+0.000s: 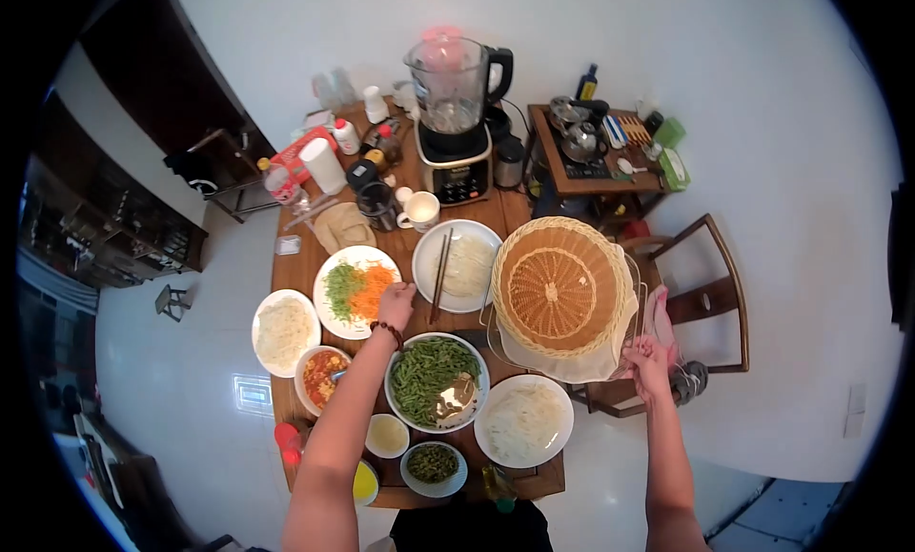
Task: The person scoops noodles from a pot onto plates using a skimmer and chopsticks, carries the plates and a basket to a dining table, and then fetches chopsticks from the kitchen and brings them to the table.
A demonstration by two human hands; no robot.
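Observation:
My left hand (396, 306) is at the right rim of a white plate (330, 324) with shredded carrot (372, 289) and shredded green vegetable (342, 287). Its fingers are curled together, and what they hold, if anything, is hidden. A dark beaded bracelet circles that wrist. On the right, my right hand (648, 363) pinches the edge of a white cloth (572, 363). This cloth lies under a round wicker lid (556, 283) on a wire rack (490, 331). Chopsticks (441, 277) rest across a plate of pale noodle-like strands (469, 266) between my hands.
In front are a bowl of green beans (426, 376), a plate of white shreds (522, 421), a red-and-yellow dish (320, 378) and small bowls. A blender (453, 123), a mug (420, 211) and bottles stand behind. A chair (710, 304) is at the right, near a side table (600, 182).

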